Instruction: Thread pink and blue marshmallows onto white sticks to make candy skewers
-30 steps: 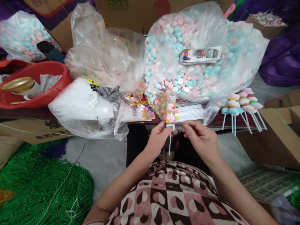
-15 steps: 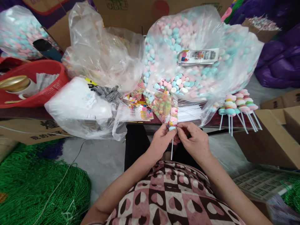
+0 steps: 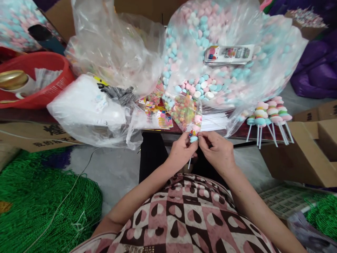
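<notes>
My left hand [image 3: 181, 151] is closed round a marshmallow skewer [image 3: 194, 137], whose white stick pokes down below the fingers. A small clear printed sleeve [image 3: 190, 117] covers the skewer's top. My right hand [image 3: 217, 151] pinches the sleeve's lower edge beside the blue bottom marshmallow. Both hands meet just under the front edge of the table, in front of my chest. Behind them lies a big clear bag of pink, blue and white marshmallows [image 3: 210, 63].
Finished skewers [image 3: 268, 117] lie at the table's right edge, white sticks [image 3: 214, 123] beside them. A red basket [image 3: 34, 84] stands left, clear plastic bags [image 3: 110, 70] in the middle. Cardboard boxes [image 3: 310, 154] sit right, green cord [image 3: 39, 203] lower left.
My right hand has closed in from the right onto the sleeve at the skewer. Both hands have lifted slightly toward the table edge, and the stick shows less below my left hand.
</notes>
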`<state>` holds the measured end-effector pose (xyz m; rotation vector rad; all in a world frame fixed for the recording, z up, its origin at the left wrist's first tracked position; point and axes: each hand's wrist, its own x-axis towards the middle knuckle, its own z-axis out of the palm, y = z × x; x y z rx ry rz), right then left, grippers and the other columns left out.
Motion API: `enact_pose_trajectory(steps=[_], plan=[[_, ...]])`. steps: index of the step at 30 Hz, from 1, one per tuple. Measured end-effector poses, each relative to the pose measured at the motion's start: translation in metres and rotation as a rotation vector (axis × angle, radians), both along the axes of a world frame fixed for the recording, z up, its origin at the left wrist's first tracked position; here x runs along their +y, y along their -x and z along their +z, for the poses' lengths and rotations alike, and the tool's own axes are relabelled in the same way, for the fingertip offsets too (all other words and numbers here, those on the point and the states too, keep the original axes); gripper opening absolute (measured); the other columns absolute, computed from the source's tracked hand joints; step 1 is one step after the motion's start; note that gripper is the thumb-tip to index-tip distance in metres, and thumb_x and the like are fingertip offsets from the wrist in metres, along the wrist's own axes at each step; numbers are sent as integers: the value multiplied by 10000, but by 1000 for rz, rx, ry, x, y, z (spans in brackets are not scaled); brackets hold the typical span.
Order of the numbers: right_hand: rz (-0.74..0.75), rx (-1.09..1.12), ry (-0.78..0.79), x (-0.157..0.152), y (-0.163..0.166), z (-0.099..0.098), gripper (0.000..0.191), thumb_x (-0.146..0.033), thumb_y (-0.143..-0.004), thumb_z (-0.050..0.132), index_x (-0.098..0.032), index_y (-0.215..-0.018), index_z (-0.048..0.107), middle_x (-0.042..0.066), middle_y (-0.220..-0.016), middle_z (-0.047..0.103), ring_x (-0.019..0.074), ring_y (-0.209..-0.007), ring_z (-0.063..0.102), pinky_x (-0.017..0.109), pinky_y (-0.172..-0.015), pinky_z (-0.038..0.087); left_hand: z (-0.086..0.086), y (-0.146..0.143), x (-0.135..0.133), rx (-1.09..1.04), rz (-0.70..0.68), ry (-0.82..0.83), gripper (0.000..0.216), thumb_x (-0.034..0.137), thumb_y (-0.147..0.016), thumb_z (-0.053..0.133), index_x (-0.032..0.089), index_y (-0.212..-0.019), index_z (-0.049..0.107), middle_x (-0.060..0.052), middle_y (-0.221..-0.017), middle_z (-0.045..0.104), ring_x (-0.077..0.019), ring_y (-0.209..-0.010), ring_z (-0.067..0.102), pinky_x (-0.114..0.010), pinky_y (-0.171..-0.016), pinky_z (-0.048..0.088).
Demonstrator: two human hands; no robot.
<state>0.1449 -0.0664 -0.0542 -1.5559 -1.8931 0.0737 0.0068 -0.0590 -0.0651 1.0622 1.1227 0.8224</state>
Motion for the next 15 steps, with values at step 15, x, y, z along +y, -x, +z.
enact_pose_trajectory(steps=[15], plan=[[68,85,-4,-2,1,-4,176,-239,-902,555,-205,-915,727,42,-845,776,182,-723,725,278,-664,542,-5,7,-3,195,-34,-110,196,381,-857,520,223,-973,532,58,-700,585,-56,-461,512,-180,-464,371]])
